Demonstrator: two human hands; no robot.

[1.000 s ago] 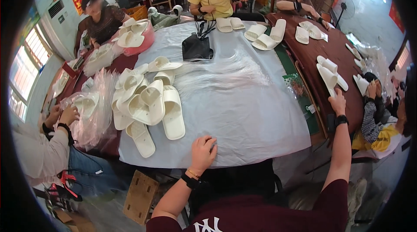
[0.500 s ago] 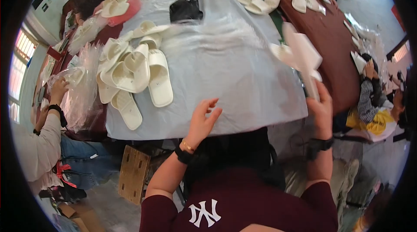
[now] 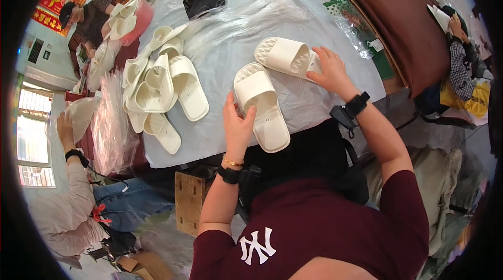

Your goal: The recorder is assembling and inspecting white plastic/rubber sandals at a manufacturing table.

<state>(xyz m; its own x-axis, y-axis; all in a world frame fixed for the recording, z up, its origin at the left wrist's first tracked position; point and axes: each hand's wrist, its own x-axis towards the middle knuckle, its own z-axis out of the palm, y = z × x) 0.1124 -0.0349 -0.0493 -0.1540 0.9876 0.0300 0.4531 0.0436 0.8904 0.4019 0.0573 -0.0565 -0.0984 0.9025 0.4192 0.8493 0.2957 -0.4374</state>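
Observation:
Two cream slide slippers with quilted insoles lie before me. My left hand (image 3: pixel 238 125) is at the left edge of the nearer slipper (image 3: pixel 258 103), its fingers stretched and the thumb apart, lapping over the edge. My right hand (image 3: pixel 334 74) spans the heel of the farther slipper (image 3: pixel 285 55), thumb on the near side and fingers on the far side. That slipper lies aslant, toe to the left, next to the toe of the nearer one. To the left, a pile of matching slippers (image 3: pixel 154 88) rests on the sheet-covered table (image 3: pixel 222 133).
Clear plastic bags (image 3: pixel 112 128) hang at the table's left edge, near a co-worker's arm (image 3: pixel 67 132). Beyond are a black bag (image 3: pixel 204 1), loose clear film (image 3: pixel 246 18) and a pink container (image 3: pixel 139 20). A brown-covered table (image 3: pixel 398 23) stands right; a wooden stool (image 3: pixel 188 204) is below.
My right hand has brought the slippers from the right edge inward over the table, and they now lie apart. My left hand has come beside the nearer one. The view has turned.

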